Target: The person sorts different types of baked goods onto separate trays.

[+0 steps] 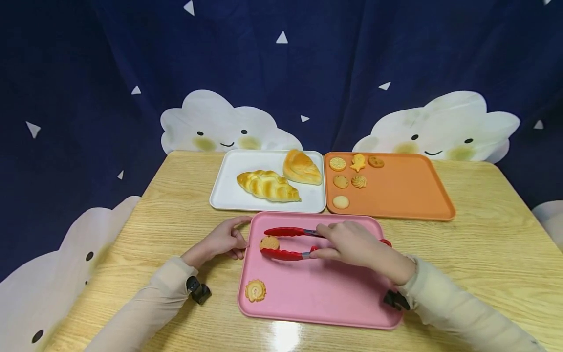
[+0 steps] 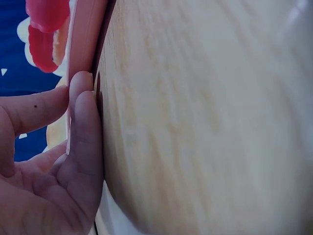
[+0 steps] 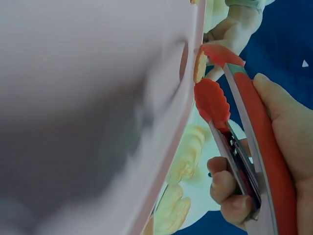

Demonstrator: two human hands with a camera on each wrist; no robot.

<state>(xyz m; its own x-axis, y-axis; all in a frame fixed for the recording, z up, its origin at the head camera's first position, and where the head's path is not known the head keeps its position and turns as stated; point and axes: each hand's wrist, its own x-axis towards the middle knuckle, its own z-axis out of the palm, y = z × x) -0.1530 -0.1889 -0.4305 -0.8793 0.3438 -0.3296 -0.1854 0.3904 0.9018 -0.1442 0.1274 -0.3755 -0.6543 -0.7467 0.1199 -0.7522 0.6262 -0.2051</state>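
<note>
My right hand [image 1: 358,247] grips red-and-metal tongs [image 1: 288,254] over the pink tray [image 1: 325,298]. The tongs' red scalloped tips are spread, one on each side of a round cookie [image 1: 269,242] near the tray's left edge. From the right wrist, the fingers curl around the tongs' handles [image 3: 266,142], and the cookie [image 3: 199,67] stands between the tips. My left hand [image 1: 223,239] is at the tray's left edge; in the left wrist view its thumb and fingers pinch the tray's rim [image 2: 85,39]. A swirl cookie with a scalloped edge [image 1: 255,290] lies in the tray's near left corner.
Behind the pink tray, a white tray [image 1: 226,195] bears a braided bread [image 1: 268,186] and a wedge-shaped bread [image 1: 301,167]. Beside it, an orange tray [image 1: 404,190] has several small cookies on its left side. A dark blue curtain [image 1: 246,58] hangs behind the wooden table [image 1: 488,234].
</note>
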